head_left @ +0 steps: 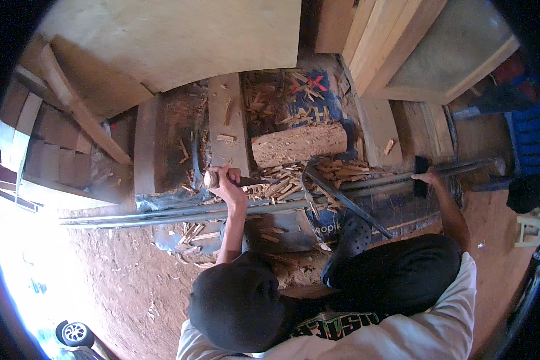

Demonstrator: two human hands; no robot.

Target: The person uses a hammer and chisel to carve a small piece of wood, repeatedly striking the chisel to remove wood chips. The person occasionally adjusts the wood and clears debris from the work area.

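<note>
My left hand (pixel 227 182) is closed around a wooden handle (pixel 211 177), and a dark narrow piece runs from it to the right, low over the chips. Whether this is a chisel or a knife I cannot make out. Out to the right, my right hand (pixel 429 176) grips a dark block-shaped thing (pixel 421 187) beside long metal pipes (pixel 270 208). Between and beyond my hands lies a rough, chipped log (pixel 299 145). A dark bent metal bar (pixel 348 201) leans close to the log's near side, among scattered wood chips (pixel 282 183).
My shoe (pixel 355 237) stands near the bent bar. Flat boards (pixel 227 108) lie beyond the pipes. A large wood panel (pixel 180 36) and a framed panel (pixel 444 54) stand at the back. A blue plastic chair (pixel 528 141) is at far right, a wheel (pixel 74 333) at lower left.
</note>
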